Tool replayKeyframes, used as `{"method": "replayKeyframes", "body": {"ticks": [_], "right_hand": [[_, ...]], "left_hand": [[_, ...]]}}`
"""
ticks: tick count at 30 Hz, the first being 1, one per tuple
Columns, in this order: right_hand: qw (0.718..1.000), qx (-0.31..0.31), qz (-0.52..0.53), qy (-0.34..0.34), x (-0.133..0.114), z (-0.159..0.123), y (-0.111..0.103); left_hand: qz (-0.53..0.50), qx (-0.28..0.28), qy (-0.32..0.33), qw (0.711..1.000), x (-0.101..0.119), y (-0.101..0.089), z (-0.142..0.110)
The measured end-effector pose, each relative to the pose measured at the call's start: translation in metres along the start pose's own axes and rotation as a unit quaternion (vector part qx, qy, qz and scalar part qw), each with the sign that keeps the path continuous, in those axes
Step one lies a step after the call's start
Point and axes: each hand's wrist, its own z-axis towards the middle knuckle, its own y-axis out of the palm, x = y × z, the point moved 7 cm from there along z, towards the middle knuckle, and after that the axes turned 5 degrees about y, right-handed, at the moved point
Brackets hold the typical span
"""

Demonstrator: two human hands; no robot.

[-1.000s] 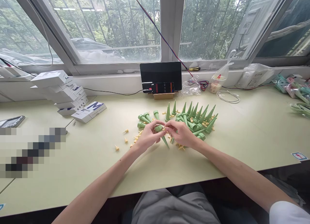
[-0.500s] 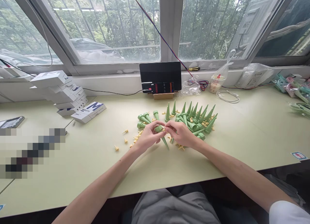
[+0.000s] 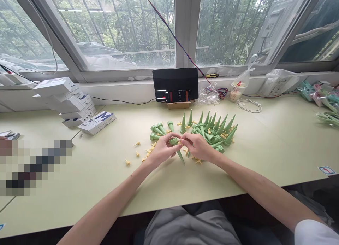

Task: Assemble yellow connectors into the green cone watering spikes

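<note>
My left hand (image 3: 164, 147) is closed around a green plastic plant watering spike (image 3: 180, 156), its tip pointing down and to the right. The fingers of my right hand (image 3: 197, 145) are pinched together right beside the wide capped end of that spike. A bit of yellow shows between the two hands; the right fingertips hide most of it. Close beyond my right hand lies a heap of green spikes (image 3: 212, 134), with several more standing upright behind it. Small yellow valve-like pieces (image 3: 127, 162) are scattered left of my left hand, and others lie under the heap.
White boxes (image 3: 76, 101) are stacked at the back left. A dark tablet (image 3: 175, 80) with a phone (image 3: 178, 95) before it leans by the window. A bagged cup (image 3: 235, 91), a coiled white cable (image 3: 249, 106) and wrapped items (image 3: 321, 96) stand to the right.
My hands and the green spike have barely moved. At the far left edge, another person's hand has come into view by a device, which has shifted left.
</note>
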Motion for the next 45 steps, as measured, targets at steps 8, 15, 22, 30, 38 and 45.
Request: {"method": "replayKeyframes", "body": {"ticks": [8, 15, 22, 30, 38, 45], "right_hand": [[1.000, 0.009, 0.001, -0.006, -0.004, 0.000, -0.001], [0.999, 0.008, 0.025, -0.022, -0.006, -0.001, -0.001], [0.999, 0.003, 0.040, 0.001, -0.003, -0.002, -0.002], [0.999, -0.006, 0.031, 0.010, -0.002, 0.000, -0.001], [1.000, -0.014, 0.017, 0.011, 0.001, 0.000, 0.000], [1.000, -0.011, 0.004, 0.004, 0.004, 0.000, 0.000]], "left_hand": [[0.007, 0.001, -0.012, 1.000, -0.001, -0.001, 0.000], [-0.006, 0.012, -0.011, 1.000, -0.002, -0.004, 0.001], [-0.014, 0.000, -0.012, 1.000, -0.001, -0.002, 0.001], [0.008, -0.002, -0.006, 1.000, -0.002, -0.001, 0.000], [0.027, 0.000, 0.004, 1.000, -0.002, 0.000, 0.000], [0.035, 0.003, 0.002, 0.999, -0.002, 0.000, 0.000]]}}
